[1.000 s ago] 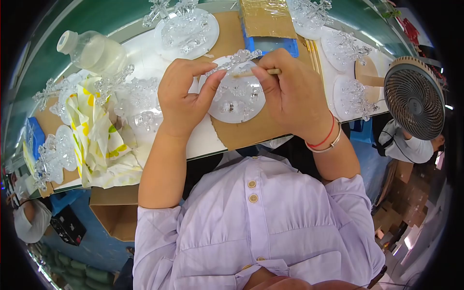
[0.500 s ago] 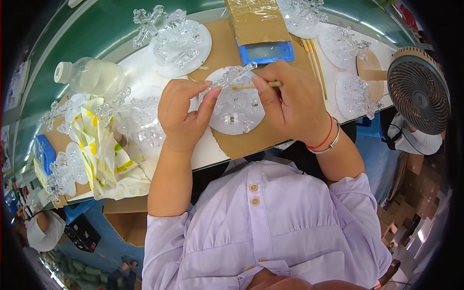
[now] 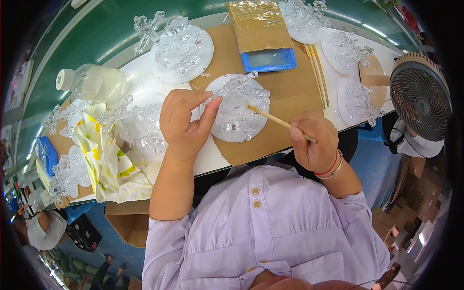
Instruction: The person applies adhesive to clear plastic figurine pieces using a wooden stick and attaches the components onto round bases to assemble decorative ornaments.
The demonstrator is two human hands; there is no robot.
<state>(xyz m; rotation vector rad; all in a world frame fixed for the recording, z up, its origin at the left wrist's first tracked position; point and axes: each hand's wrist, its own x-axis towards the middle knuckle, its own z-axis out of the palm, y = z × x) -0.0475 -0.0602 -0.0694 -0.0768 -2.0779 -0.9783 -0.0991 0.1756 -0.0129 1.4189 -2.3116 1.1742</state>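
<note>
My left hand (image 3: 186, 121) pinches the left end of a clear branched piece (image 3: 234, 87) above a round white disc (image 3: 233, 134). Several clear shapes lie on that disc, which rests on brown cardboard (image 3: 285, 92). Closed around a thin wooden stick (image 3: 276, 119), my right hand (image 3: 314, 140) is to the right of the disc and nearer to my body. The stick's darker tip points left, over the clear shapes; whether it touches them cannot be made out.
Behind are a blue tray (image 3: 268, 60) under a cardboard piece (image 3: 258, 24), and thin sticks (image 3: 320, 72). Left stand a bottle (image 3: 94, 83) and patterned cloth (image 3: 104, 159). A fan (image 3: 419, 99) is at right. More discs with clear pieces surround the workspace. Other people are at both edges.
My right hand has moved right and toward my body with the stick, away from the clear branched piece. My left hand keeps its pinch. The whole view has shifted slightly.
</note>
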